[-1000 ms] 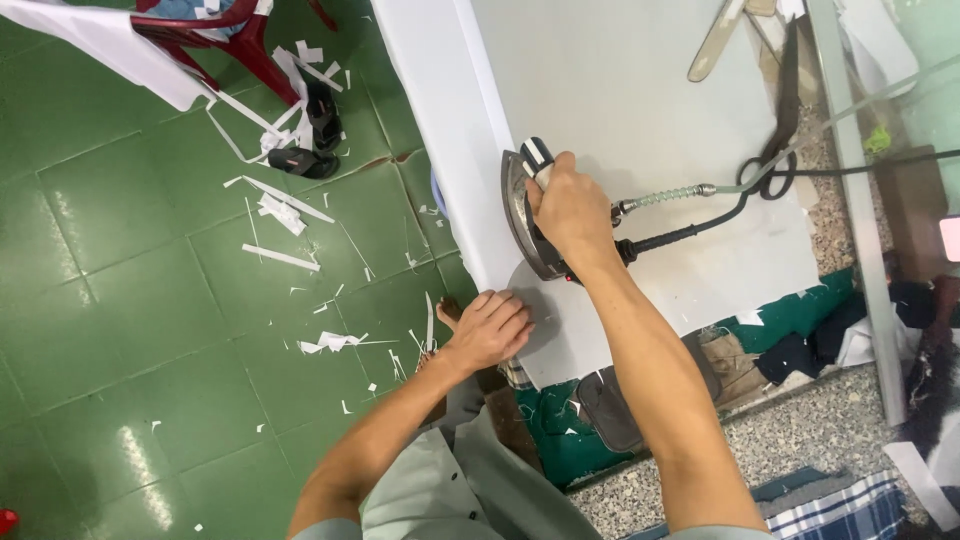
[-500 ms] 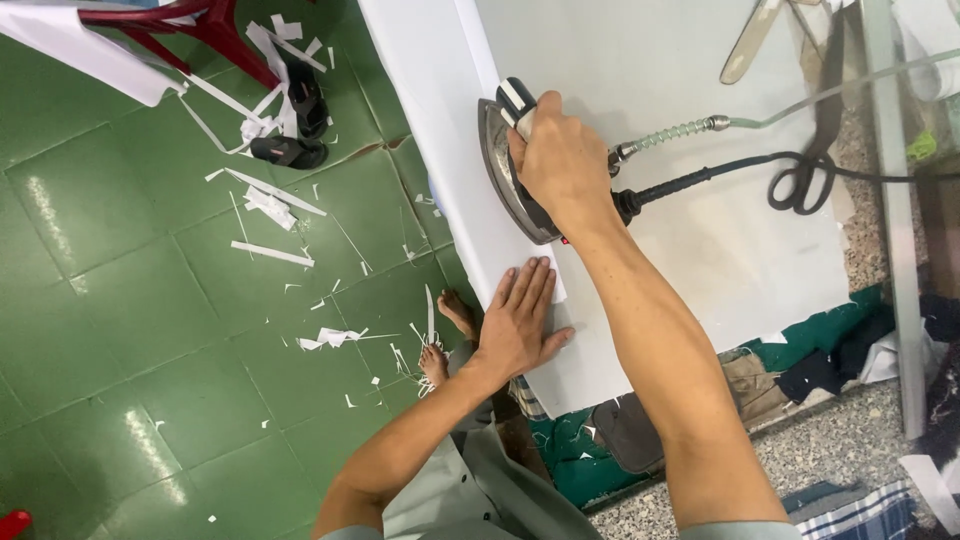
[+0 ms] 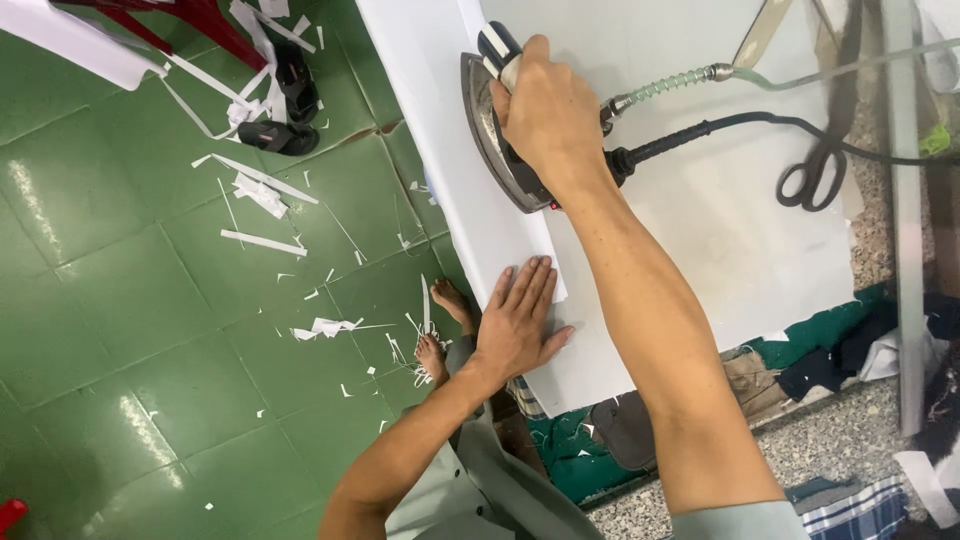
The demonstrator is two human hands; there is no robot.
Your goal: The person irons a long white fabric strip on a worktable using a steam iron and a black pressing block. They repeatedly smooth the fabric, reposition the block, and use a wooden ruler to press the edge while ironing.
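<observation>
The right hand (image 3: 545,110) is gripping the handle of a steam iron (image 3: 495,135), which is sitting on white fabric (image 3: 700,230) covering the table. Nearer, the left hand (image 3: 515,320) is pressing flat on a folded white strip (image 3: 505,235). Black scissors (image 3: 815,175) are lying to the right, paper scraps (image 3: 260,190) littering the green floor (image 3: 130,330) left.

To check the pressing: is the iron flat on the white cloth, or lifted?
Flat: the iron lies soleplate-down on the white cloth, gripped by the right hand.
</observation>
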